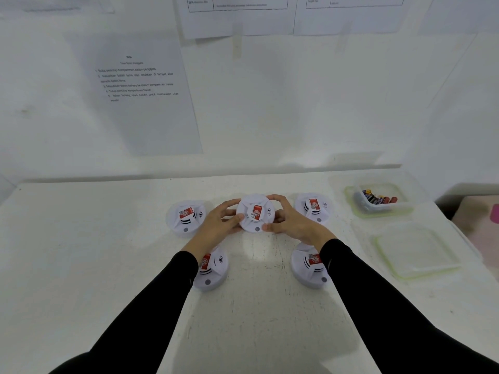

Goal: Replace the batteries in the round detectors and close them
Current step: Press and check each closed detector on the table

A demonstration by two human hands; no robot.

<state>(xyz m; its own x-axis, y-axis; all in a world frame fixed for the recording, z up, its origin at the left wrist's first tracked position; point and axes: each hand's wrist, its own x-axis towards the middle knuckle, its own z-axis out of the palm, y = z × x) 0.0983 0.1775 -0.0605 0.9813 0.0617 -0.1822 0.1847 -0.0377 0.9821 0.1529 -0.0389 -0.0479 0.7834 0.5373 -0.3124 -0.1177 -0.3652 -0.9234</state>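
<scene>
Several round white detectors with red labels sit on the white table point(108, 238). The middle back detector point(255, 213) is gripped from both sides: my left hand point(218, 225) holds its left rim and my right hand point(290, 221) its right rim. Other detectors lie at back left point(186, 216), back right point(314, 207), front left point(212, 268) and front right point(310, 265), the front two partly hidden by my black sleeves. A clear container point(378, 198) with several batteries stands at the back right.
An empty clear container with a green rim point(417, 249) lies to the right, in front of the battery box. Printed sheets point(145, 95) hang on the white wall behind. The table's right edge borders a pinkish surface point(483, 225).
</scene>
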